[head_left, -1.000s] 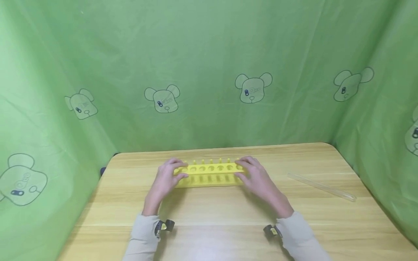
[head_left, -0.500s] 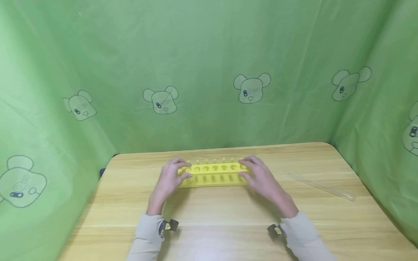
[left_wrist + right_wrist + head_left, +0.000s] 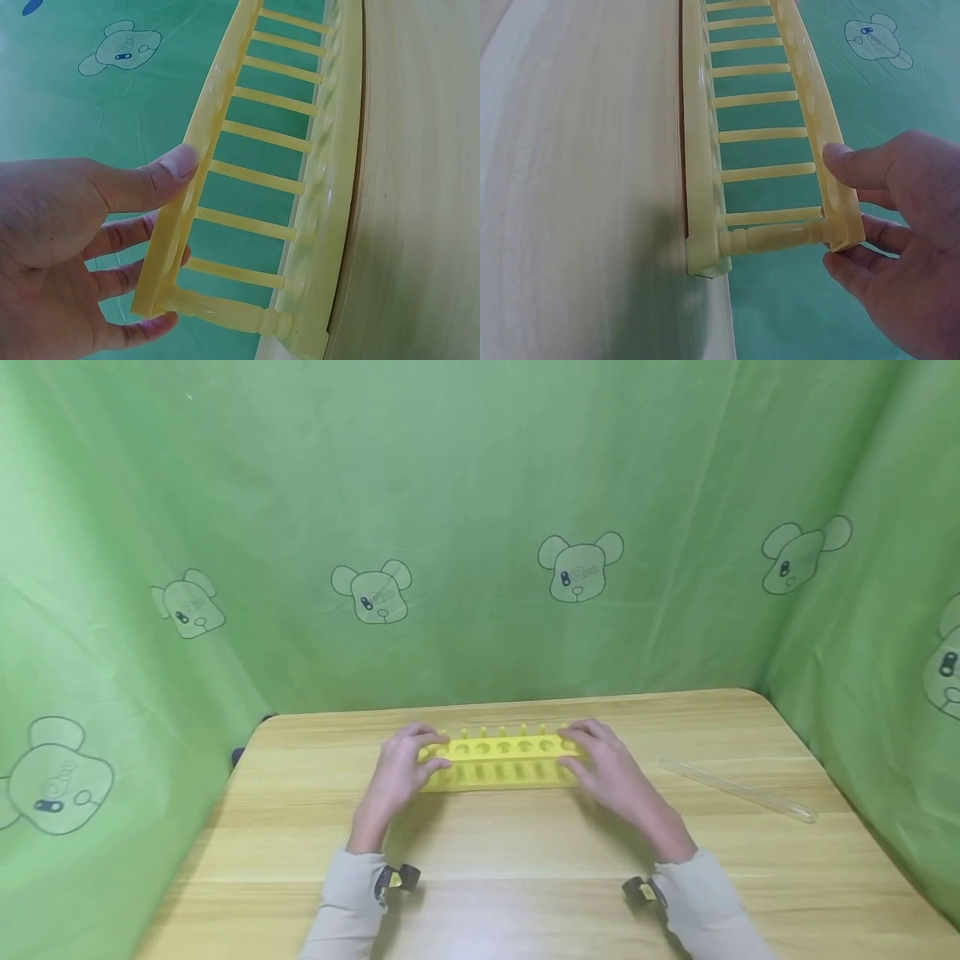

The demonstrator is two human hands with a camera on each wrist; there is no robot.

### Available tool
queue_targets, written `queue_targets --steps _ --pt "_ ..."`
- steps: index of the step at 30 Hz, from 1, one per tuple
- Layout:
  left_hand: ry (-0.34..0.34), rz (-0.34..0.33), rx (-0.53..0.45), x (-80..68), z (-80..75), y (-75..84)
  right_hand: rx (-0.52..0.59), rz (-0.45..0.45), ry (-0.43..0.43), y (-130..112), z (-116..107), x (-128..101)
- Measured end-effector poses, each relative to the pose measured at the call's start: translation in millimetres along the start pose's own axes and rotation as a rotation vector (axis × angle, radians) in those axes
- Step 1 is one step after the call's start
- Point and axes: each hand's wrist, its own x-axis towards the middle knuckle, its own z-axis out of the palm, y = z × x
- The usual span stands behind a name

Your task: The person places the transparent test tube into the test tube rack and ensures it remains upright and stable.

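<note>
A yellow plastic test tube rack point(image 3: 493, 758) stands upright near the back of the table, with a row of round holes along its top plate and a row of pegs behind. My left hand point(image 3: 397, 768) grips the left end of the top plate, thumb on the near side. At the other end, my right hand point(image 3: 611, 772) holds the plate the same way. In the left wrist view the thumb point(image 3: 180, 161) presses the top plate's edge, with fingers curled under the end. The right wrist view shows the rack's base point(image 3: 699, 150) close over the tabletop.
A clear glass test tube point(image 3: 738, 791) lies slanted on the wooden table point(image 3: 480, 843), to the right of the rack. A green curtain point(image 3: 480, 635) with bear-head prints hangs behind the table's back edge and along both sides.
Both hands have moved to the right together, carrying the rack along between them. The test tube has stayed where it lay.
</note>
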Motion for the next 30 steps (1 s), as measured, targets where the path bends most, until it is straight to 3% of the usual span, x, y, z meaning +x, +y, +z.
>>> queue_targets --steps 30 --pt "-0.014 0.032 0.021 8.1 11.9 14.3 0.031 0.036 -0.032 13 -20 -5"
